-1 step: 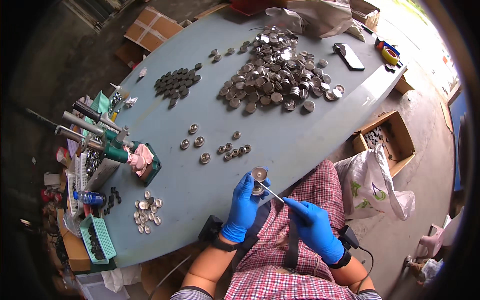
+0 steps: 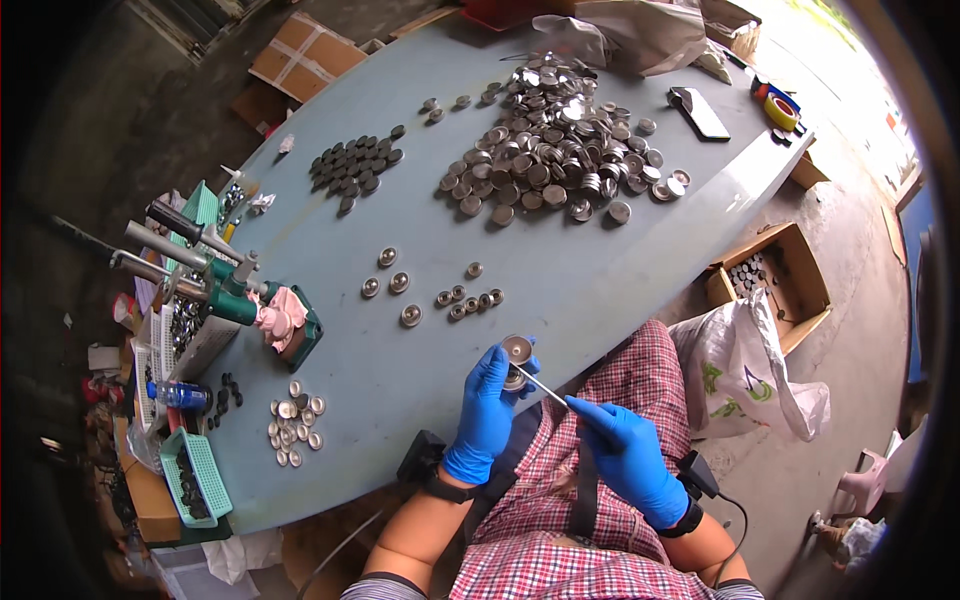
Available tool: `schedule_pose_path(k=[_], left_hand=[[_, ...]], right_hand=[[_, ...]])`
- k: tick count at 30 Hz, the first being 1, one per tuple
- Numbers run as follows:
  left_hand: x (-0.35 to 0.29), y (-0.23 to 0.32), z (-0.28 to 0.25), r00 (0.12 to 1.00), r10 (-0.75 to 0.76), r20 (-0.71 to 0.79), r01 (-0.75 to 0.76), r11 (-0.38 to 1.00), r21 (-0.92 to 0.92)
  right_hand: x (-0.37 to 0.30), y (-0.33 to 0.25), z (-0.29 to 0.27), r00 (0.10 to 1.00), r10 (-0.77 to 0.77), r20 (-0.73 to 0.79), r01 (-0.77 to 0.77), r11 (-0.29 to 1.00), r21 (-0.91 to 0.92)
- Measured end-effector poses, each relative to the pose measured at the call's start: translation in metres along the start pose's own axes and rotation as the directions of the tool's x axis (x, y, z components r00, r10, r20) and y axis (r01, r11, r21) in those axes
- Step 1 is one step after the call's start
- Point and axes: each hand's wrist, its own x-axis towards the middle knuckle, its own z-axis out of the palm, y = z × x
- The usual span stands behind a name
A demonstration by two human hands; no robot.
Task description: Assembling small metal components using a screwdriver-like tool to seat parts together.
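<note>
While the blue-gloved left hand (image 2: pixel 486 408) holds two round metal pieces (image 2: pixel 517 350) — the lower one half-hidden — the right hand (image 2: pixel 628 455) grips a thin, straight metal rod (image 2: pixel 545 387), its rear covered, its tip hard to make out against them. Beyond that grip lie four shiny discs (image 2: pixel 399 282), seven smaller rings (image 2: pixel 471 305) and a heap of metal caps (image 2: pixel 554 195) too jumbled to count.

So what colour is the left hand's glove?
The left glove is blue, best seen in the head view.
</note>
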Motion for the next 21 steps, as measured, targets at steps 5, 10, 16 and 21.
schedule_pose_path(k=[5,10,16,21], left_hand=[[0.004,0.003,-0.009,0.995,0.092,-0.048,-0.073,0.947,0.312],[0.003,0.000,-0.018,0.975,0.223,0.010,-0.184,0.774,0.607],[0.002,-0.009,-0.021,0.906,0.397,0.143,-0.283,0.318,0.905],[0.007,0.011,-0.028,0.970,0.237,-0.060,-0.178,0.853,0.490]], right_hand=[[0.003,-0.003,-0.009,0.991,-0.071,0.113,0.094,0.973,-0.212],[0.014,-0.014,-0.023,0.950,-0.123,0.288,0.264,0.808,-0.527],[0.022,-0.019,-0.011,0.938,-0.187,0.290,0.344,0.593,-0.728],[0.024,0.018,-0.001,0.972,-0.141,0.187,0.205,0.902,-0.381]])
